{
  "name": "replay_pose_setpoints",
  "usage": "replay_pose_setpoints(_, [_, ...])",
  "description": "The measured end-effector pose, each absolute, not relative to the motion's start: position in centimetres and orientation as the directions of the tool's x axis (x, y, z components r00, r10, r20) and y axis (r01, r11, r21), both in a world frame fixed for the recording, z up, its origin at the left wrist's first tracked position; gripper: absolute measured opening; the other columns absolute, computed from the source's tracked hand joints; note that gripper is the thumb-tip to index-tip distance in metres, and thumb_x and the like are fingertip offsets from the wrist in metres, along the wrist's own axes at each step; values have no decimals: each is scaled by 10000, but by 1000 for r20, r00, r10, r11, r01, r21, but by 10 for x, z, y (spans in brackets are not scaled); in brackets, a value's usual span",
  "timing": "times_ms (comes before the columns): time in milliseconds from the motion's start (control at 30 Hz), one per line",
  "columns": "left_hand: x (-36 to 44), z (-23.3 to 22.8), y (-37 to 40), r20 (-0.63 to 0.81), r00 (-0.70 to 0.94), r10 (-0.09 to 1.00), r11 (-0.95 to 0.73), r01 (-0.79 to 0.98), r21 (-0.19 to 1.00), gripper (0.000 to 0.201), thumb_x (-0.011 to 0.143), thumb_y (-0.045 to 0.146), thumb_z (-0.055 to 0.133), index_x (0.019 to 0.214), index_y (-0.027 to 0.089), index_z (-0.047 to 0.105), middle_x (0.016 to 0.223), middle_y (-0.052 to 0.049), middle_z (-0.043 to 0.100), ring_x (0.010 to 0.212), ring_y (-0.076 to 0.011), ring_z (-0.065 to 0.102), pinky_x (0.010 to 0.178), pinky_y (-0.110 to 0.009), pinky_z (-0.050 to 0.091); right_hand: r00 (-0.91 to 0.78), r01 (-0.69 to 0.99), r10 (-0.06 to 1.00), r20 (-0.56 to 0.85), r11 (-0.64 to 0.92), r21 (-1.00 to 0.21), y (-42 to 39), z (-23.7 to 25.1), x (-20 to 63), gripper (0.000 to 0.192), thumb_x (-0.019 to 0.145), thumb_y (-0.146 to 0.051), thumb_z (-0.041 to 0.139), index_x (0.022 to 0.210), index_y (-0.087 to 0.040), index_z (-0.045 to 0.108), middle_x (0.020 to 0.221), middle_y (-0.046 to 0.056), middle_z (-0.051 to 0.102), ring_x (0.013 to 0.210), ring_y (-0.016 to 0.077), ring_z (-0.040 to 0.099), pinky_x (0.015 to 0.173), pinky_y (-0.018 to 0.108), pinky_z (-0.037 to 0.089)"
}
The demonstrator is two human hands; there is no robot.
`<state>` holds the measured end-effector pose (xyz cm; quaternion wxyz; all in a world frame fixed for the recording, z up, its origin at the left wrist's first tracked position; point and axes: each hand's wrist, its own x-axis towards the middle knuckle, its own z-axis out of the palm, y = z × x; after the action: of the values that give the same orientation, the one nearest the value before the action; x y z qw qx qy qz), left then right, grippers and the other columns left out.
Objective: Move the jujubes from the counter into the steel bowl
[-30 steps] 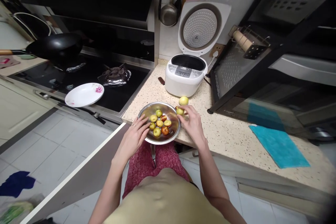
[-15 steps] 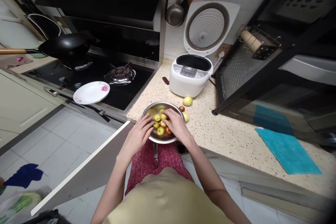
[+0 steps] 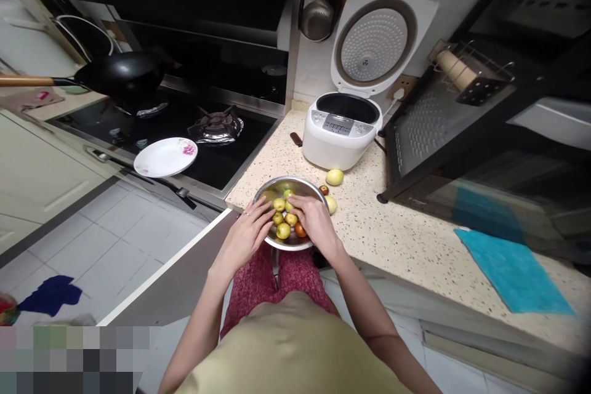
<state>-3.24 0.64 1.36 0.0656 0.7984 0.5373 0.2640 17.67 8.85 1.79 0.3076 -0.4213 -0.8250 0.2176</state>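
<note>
Speckled counter (image 3: 397,228): right hand (image 3: 314,221) hides bowl (image 3: 277,185) fruit; grip unclear.

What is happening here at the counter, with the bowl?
A person stands at the counter with both hands in a metal bowl of small green and red fruits. The left hand rests at the bowl's near edge; the right hand lies over the fruits. Three more fruits lie beside the bowl, near an open rice cooker.

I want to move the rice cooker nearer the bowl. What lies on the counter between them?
In the head view, three loose fruits lie on the speckled counter between the rice cooker and the steel bowl.
</note>
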Motion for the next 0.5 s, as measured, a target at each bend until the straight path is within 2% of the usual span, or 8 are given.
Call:
replay_pose_setpoints(200, [-32, 16, 7, 354, 284, 891, -418, 818, 397, 400, 1109, 353, 403, 1380, 209, 658, 1518, -91, 613, 1524, -274, 450, 1294, -570, 338, -471, 586, 826, 311, 556, -589, 89, 16, 177, 363, 899, -23, 635, 1159, -210, 807, 1271, 118, 762, 1175, 301, 739, 1043, 451, 583])
replay_pose_setpoints(400, [-32, 17, 7, 351, 292, 890, -424, 813, 399, 401, 1107, 357, 407, 1382, 211, 659, 1520, -92, 612, 1527, -276, 447, 1289, -570, 348, -498, 647, 824, 271, 561, -517, 87, 19, 178, 316, 916, -25, 590, 944, -221, 836, 1062, 104, 820, 1008, 290, 771, 959, 425, 592])
replay_pose_setpoints(500, [-33, 17, 7, 346, 294, 891, -423, 816, 395, 406, 1109, 354, 400, 1377, 196, 662, 1519, -101, 612, 1529, -280, 442, 1287, -577, 348, -483, 605, 813, 326, 579, -547, 83, 20, 183, 338, 921, -25, 579, 1007, -228, 835, 1103, 91, 815, 1038, 270, 762, 979, 419, 593])
